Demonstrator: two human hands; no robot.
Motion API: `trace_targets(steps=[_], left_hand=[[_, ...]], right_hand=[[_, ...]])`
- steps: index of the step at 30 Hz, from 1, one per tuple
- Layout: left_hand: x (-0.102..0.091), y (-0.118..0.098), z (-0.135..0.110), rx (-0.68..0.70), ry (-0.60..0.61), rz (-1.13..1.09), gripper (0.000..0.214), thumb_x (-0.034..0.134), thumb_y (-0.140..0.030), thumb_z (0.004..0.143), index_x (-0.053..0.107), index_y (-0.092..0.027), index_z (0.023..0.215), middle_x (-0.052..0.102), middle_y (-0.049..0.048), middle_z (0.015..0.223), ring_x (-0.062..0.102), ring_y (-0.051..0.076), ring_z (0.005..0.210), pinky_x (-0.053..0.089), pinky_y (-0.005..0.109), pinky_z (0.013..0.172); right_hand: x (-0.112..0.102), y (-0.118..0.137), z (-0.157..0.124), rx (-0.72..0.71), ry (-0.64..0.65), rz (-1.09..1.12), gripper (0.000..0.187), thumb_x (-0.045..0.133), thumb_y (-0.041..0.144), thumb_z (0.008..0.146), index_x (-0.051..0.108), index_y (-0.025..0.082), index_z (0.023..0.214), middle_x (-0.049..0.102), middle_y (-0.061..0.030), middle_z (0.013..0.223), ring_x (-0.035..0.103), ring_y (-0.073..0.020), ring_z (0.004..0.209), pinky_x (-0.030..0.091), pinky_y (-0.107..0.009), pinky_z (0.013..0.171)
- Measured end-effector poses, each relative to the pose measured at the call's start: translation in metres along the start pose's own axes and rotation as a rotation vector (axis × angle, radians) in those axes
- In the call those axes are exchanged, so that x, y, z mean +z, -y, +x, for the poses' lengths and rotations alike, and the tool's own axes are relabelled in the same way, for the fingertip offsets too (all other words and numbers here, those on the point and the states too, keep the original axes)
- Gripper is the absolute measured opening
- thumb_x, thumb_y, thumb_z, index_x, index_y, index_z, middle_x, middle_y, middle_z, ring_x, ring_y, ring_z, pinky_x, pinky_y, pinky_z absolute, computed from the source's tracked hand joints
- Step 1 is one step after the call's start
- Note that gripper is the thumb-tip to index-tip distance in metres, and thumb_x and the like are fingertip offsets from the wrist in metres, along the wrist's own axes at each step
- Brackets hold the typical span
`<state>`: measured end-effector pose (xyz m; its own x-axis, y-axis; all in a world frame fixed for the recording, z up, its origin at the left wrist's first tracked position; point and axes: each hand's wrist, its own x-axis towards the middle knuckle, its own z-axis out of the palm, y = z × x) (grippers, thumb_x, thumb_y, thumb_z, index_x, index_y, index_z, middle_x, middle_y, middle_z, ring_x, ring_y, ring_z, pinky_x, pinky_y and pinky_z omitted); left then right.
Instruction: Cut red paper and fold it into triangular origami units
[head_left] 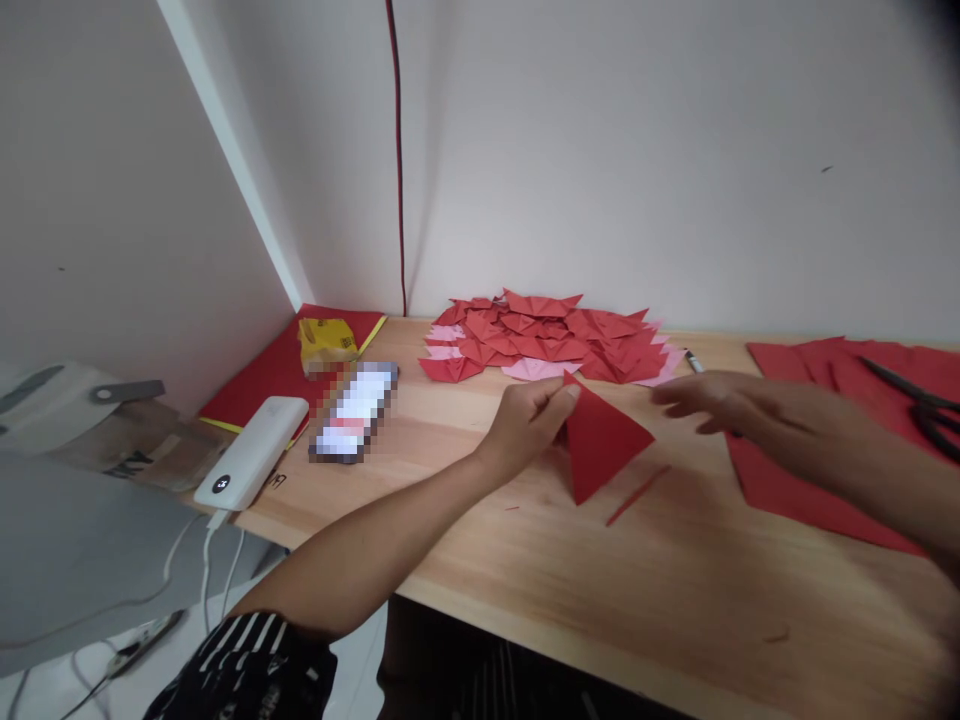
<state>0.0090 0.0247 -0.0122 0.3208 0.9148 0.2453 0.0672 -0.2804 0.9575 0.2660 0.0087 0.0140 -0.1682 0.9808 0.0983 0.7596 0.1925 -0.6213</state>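
Pale worktop (675, 600), grey wall (600, 150) behind. Over the wood, your left hand (529, 415) is pinching a red paper triangle (602, 440), probably part-folded; your right hand (720, 400) is hovering nearby, fingers loosely spread, empty. Folded red and pink pieces (540, 325) are lying heaped behind, seemingly done; red sheets (772, 482) at right are apparently awaiting work.

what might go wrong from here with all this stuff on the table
The red paper triangle is gripped only at one side by the left hand, so it might slip or crease.

The scissors lie on the red paper sheets near the right forearm, which could knock them.

The white power bank sits at the table's edge with a cable hanging down; a tug might pull it off.
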Motion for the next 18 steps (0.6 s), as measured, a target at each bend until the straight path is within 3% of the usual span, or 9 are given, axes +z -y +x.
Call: trace_targets(steps=[2,4,7,18], left_hand=[[0.003,-0.003,-0.004,0.067,0.037,0.12,0.038,0.044,-0.039,0.09,0.043,-0.017,0.059,0.045,-0.0033,0.054,0.045,0.008,0.052,0.034,0.021,0.051],[0.004,-0.005,-0.006,0.104,0.074,0.19,0.037,0.042,-0.037,0.091,0.043,-0.017,0.06,0.044,-0.0033,0.057,0.042,0.009,0.056,0.033,0.022,0.055],[0.005,-0.006,-0.007,0.105,0.121,0.213,0.033,0.041,-0.033,0.092,0.044,-0.016,0.064,0.044,-0.0032,0.061,0.04,0.009,0.06,0.032,0.023,0.058],[0.003,0.003,-0.006,0.083,0.201,0.066,0.032,0.044,-0.037,0.09,0.047,-0.016,0.067,0.043,-0.0031,0.063,0.04,0.009,0.062,0.031,0.023,0.058]], right_hand=[[0.025,0.037,0.001,-0.054,0.18,0.061,0.042,0.036,0.055,0.091,0.065,0.025,0.097,0.069,-0.0068,0.095,0.063,-0.0219,0.083,0.046,-0.033,0.071],[0.041,0.053,0.004,-0.113,0.182,0.056,0.044,0.035,0.056,0.09,0.059,0.022,0.076,0.064,-0.0041,0.073,0.057,-0.019,0.067,0.043,-0.031,0.06],[0.054,0.053,0.007,-0.135,0.14,0.064,0.041,0.036,0.052,0.091,0.051,0.021,0.068,0.055,-0.0008,0.065,0.051,-0.0167,0.062,0.039,-0.03,0.057],[0.065,0.047,-0.001,-0.11,0.154,0.171,0.034,0.041,0.046,0.091,0.056,0.022,0.072,0.056,0.0007,0.066,0.052,-0.0156,0.063,0.04,-0.027,0.057]])
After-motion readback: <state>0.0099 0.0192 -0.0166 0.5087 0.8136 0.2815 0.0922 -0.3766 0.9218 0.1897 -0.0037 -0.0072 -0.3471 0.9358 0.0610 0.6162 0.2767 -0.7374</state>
